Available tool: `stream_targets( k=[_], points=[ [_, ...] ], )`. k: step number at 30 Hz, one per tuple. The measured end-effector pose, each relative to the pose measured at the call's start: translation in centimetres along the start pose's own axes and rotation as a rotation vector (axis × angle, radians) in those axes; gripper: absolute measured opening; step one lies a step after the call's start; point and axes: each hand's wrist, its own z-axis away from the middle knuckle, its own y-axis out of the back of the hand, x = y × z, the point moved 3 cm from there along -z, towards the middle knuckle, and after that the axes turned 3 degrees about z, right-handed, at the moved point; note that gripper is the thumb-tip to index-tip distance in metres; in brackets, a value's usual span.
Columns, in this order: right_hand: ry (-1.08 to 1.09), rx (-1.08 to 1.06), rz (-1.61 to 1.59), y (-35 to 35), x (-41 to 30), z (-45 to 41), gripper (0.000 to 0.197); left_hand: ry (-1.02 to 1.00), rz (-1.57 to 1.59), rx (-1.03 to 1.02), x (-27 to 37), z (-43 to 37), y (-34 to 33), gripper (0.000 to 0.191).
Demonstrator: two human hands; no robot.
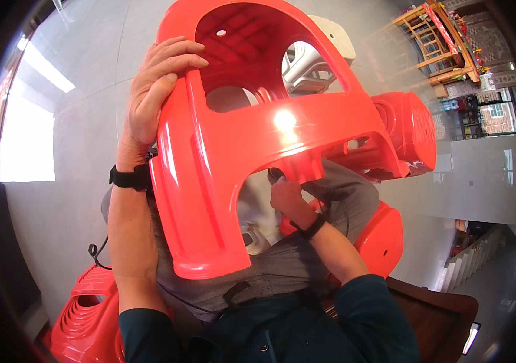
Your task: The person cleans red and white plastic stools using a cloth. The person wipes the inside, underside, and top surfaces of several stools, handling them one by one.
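A large red plastic stool [258, 129] lies tipped on its side across my lap, its hollow underside partly turned to view. My left hand [160, 84] grips the upper left edge of the stool, with the fingers wrapped over the rim by an opening. Below the stool's lower right part, my right hand [287, 199] is curled, close to a red leg. A small pale thing shows at its fingertips, too small to name. Whether the right hand touches the stool cannot be told.
More red plastic stools stand at the right [414, 131], lower right [382, 240] and lower left [87, 313]. A white plastic stool [312, 68] is beyond the held one. Dark wooden furniture [435, 313] is at the lower right, and a wooden frame [448, 50] stands far off at the upper right.
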Motion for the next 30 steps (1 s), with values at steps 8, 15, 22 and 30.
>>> stream_targets(
  k=[8, 15, 22, 30],
  points=[
    [0.085, 1.044, -0.012, 4.0, 1.1, -1.7, 0.015, 0.025, 0.054, 0.018, -0.5, 0.2, 0.4, 0.041],
    [-0.016, 0.445, -0.032, 0.3, 2.5, -2.4, 0.013, 0.009, 0.029, 0.01, -0.1, -0.2, -0.2, 0.04],
    [-0.391, 1.035, -0.812, 4.0, 10.0, 4.7, 0.017, 0.026, 0.045, 0.014, -0.3, -0.1, 0.6, 0.041],
    [-0.102, 0.67, -1.33, 3.4, 6.7, 2.9, 0.037, 0.369, 0.127, 0.219, 0.8, 1.2, 0.0, 0.047]
  ],
)
